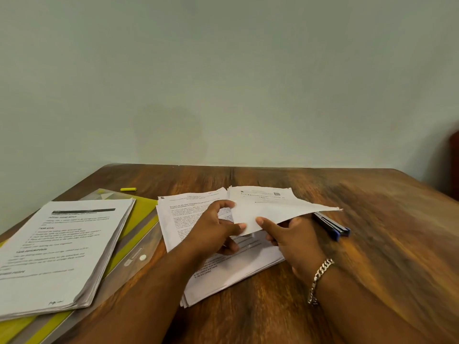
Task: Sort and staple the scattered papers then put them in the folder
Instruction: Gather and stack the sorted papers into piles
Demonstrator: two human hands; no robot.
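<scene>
A loose printed sheet (268,207) is lifted off the table, bent, with both hands on its near edge. My left hand (213,232) pinches its left corner and my right hand (290,237) grips it with the thumb on top. Beneath them lies a fanned pile of printed papers (223,271) in the middle of the wooden table (372,232). A second, thicker stack of papers (64,249) rests on a yellow and clear plastic folder (134,247) at the left. A dark blue stapler (332,225) lies just right of the lifted sheet, partly hidden by it.
A small yellow cap or highlighter piece (128,189) lies near the table's far left edge. The table butts against a pale wall. A dark piece of furniture (454,165) shows at the far right edge.
</scene>
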